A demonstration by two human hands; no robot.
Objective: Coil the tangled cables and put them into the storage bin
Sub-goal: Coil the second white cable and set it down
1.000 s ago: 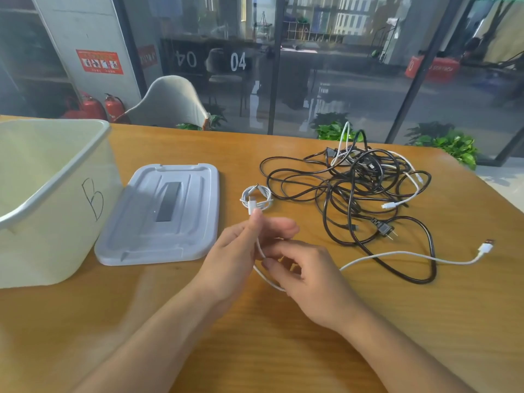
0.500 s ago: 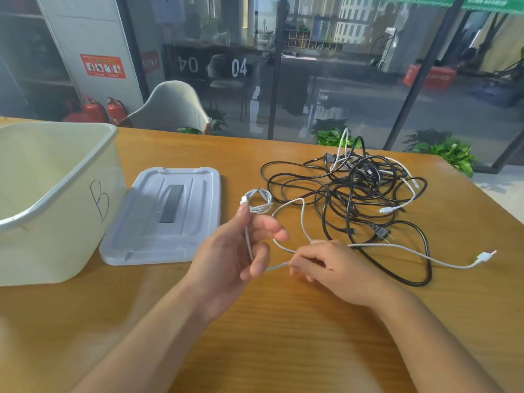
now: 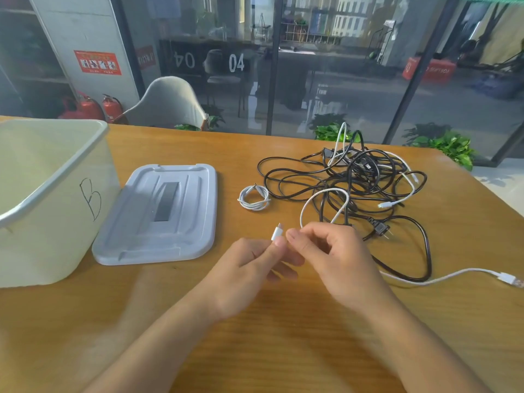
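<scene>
Left hand [image 3: 249, 268] pinching the small connector end of a white cable [image 3: 323, 194] between thumb and fingers, plug tip pointing up. Right hand [image 3: 334, 256] just beside it, fingers curled round the same cable, a loop rising over the near edge of the black cable tangle [image 3: 354, 177]. Rest of the white cable trailing right across the wooden table [image 3: 255, 350] to a USB plug [image 3: 510, 279] near the right edge. Small coiled white cable [image 3: 253, 197] lying between tangle and grey lid [image 3: 161, 214]. Open storage bin [image 3: 48, 199], marked B, at far left, touching the lid's left edge.
</scene>
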